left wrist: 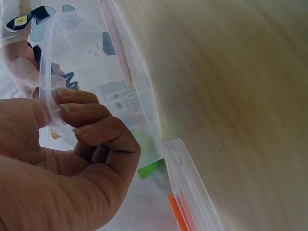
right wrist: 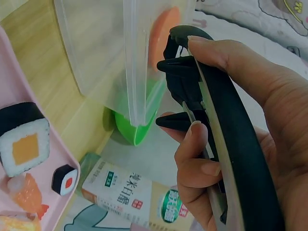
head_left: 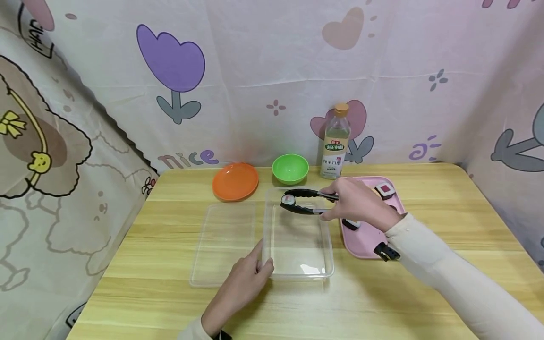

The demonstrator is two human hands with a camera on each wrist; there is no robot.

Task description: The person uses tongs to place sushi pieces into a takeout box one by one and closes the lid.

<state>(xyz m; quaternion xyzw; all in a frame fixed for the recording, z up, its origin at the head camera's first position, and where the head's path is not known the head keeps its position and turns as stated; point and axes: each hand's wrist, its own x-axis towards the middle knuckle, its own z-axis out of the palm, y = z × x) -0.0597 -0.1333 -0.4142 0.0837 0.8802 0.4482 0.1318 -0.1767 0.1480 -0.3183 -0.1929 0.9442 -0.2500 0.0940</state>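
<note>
My right hand (head_left: 360,200) grips a pair of black-tipped tongs (head_left: 302,211), seen close up in the right wrist view. Between the tong tips sits a small sushi roll (head_left: 288,200), white with a pinkish centre, over the far part of a clear plastic box (head_left: 302,272). With its thumb and fingers my left hand (head_left: 246,278) holds the box by its left wall; the left wrist view shows the fingertips (left wrist: 77,96) at the rim. A pink tray (head_left: 361,245) carrying several sushi pieces (right wrist: 24,147) lies right of the box, partly hidden by my right hand and forearm.
A clear lid (head_left: 223,245) lies flat left of the box. Behind stand an orange plate (head_left: 235,182), a green bowl (head_left: 291,169) and a vinegar bottle (head_left: 335,146) with an orange cap. A printed cloth (head_left: 263,56) hangs along the back of the wooden table (head_left: 140,264).
</note>
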